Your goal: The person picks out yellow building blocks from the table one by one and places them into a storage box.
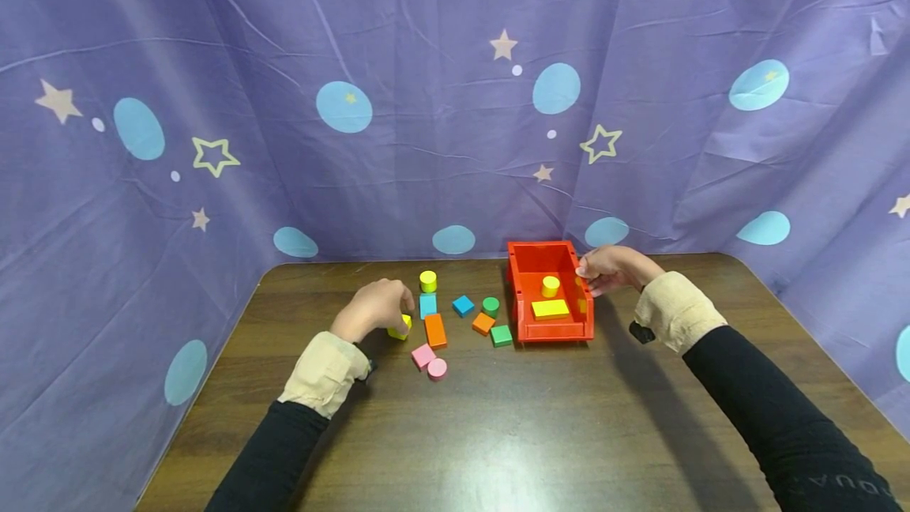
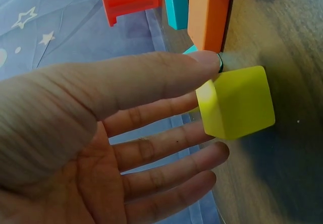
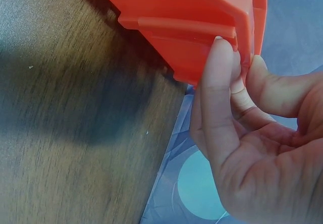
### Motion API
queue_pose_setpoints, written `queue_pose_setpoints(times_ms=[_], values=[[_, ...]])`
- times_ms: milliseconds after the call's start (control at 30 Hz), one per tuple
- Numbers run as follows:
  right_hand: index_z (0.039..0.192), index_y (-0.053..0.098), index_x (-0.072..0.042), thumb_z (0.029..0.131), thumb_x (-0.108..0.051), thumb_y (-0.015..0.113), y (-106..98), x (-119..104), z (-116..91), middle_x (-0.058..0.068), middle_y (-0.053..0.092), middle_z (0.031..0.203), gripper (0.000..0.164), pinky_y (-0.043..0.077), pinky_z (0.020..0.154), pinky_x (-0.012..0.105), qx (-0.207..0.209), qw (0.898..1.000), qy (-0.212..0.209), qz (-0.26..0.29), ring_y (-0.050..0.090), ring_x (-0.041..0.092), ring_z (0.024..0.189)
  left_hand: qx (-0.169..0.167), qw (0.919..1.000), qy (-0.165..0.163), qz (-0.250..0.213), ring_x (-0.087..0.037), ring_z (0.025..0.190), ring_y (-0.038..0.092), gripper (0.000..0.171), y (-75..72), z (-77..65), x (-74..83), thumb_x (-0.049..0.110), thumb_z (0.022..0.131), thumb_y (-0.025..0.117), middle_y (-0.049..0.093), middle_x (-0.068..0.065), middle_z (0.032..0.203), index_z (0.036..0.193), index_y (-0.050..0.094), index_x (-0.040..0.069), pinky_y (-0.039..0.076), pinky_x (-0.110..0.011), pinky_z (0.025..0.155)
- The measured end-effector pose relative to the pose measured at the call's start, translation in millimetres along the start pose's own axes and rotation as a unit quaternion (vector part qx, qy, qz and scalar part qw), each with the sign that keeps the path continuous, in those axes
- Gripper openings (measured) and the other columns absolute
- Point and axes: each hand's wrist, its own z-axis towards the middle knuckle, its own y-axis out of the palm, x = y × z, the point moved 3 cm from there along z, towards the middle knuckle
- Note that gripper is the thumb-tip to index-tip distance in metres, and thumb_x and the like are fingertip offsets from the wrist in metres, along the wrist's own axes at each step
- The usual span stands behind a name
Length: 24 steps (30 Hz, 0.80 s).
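My left hand [image 1: 373, 309] pinches a yellow cube [image 2: 239, 103] between the thumb and the fingertips, low over the table on the left. In the left wrist view the remaining fingers stretch out below the cube. On the right, my right hand [image 1: 613, 269] grips the side wall of a red open-front bin [image 1: 554, 333], thumb on one face and fingers on the other. Inside the bin are a yellow cylinder [image 1: 550, 287] and a flat yellow block [image 1: 550, 310].
Between the hands lie several blocks: another yellow cylinder [image 1: 428, 281], a light blue block [image 1: 428, 306], a long orange block [image 1: 435, 331], a blue block [image 1: 464, 306], a green cylinder [image 1: 490, 306] and a pink disc [image 1: 437, 370]. A purple curtain [image 1: 455, 141] hangs behind the wooden table [image 1: 498, 433].
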Motion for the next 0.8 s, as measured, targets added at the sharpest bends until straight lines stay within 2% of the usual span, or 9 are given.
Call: queue_pose_setpoints(times_ms=[200, 500, 800], values=[[0.081, 0.047, -0.011, 0.099, 0.001, 0.044, 0.2, 0.1, -0.1, -0.001, 0.048, 0.074, 0.021, 0.055, 0.068, 0.023, 0.009, 1.0, 0.005, 0.015, 0.051, 0.011, 0.069, -0.002, 1.0, -0.002, -0.003, -0.02, 0.083, 0.06, 0.036, 1.8, 0.2, 0.5, 0.015, 0.067, 0.091, 0.075, -0.007, 0.104, 0.101, 0.078, 0.011, 0.05, -0.037, 0.073], [0.082, 0.048, -0.011, 0.099, 0.0, 0.046, 0.3, -0.9, -0.4, -0.001, 0.048, 0.074, 0.02, 0.055, 0.068, 0.023, 0.013, 1.0, 0.007, 0.017, 0.051, 0.011, 0.069, -0.004, 1.0, -0.003, -0.008, -0.021, 0.085, 0.061, 0.037, 5.1, 0.7, 1.1, 0.015, 0.067, 0.092, 0.074, -0.006, 0.101, 0.1, 0.078, 0.01, 0.052, -0.038, 0.077], [0.083, 0.047, -0.01, 0.1, 0.001, 0.045, 0.5, 0.5, 0.4, 0.0, 0.048, 0.076, 0.02, 0.056, 0.068, 0.023, 0.016, 1.0, 0.009, 0.015, 0.052, 0.011, 0.07, -0.004, 0.9998, 0.002, -0.02, -0.019, 0.081, 0.055, 0.024, 10.1, 2.1, -0.2, 0.012, 0.068, 0.092, 0.068, -0.002, 0.085, 0.086, 0.076, 0.01, 0.048, -0.031, 0.068]])
